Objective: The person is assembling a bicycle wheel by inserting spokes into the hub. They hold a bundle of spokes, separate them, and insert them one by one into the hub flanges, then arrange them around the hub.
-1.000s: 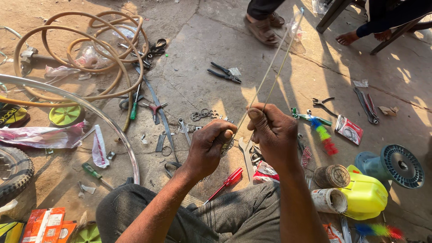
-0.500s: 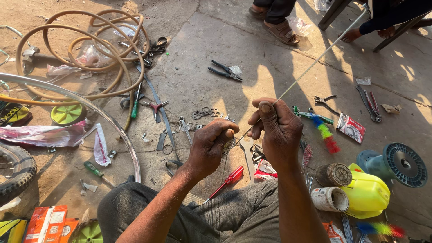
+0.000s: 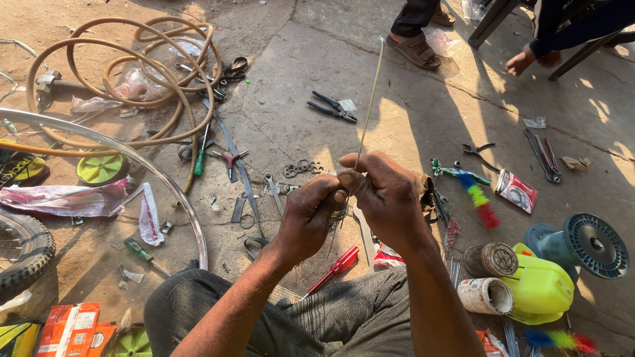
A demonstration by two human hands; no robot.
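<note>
Swung since half a second ago: thin metal spoke [image 3: 368, 109] now stands nearly upright from the hands, its far tip pointing at the sandalled foot [image 3: 413, 49] rather than slanting off to the upper right. Both hands sit a little lower and more central in view.

Spoke: straight, slender, dull grey wire, catching light along its length. Lower end disappears between the two hands, over the person's lap and above the floor.

Right hand [image 3: 387, 198]: grip closed, thumb and fingertips pinched on the spoke's lower end. Left hand [image 3: 309, 218]: grip closed in a loose fist just beside and touching the right hand's fingers, around a small metal part at the spoke's base; the part itself is mostly hidden, so its shape cannot be told.

Just below the hands: red-handled screwdriver [image 3: 334, 268] lying on the floor near the grey trouser knee.

Further out: black pliers [image 3: 332, 108] above the hands; coiled tan rubber hose [image 3: 126, 73], looped several times, at upper left; curved shiny wheel rim [image 3: 132, 162] arcing across the left; knobbly black tyre [image 3: 23, 254] at the left edge. Right side: yellow-green plastic container [image 3: 539, 287], teal ribbed spool [image 3: 585, 244].

Surface: rough cracked concrete floor [image 3: 423, 119], dusty, in low sun with long shadows. Outdoor ground-level work area.
</note>
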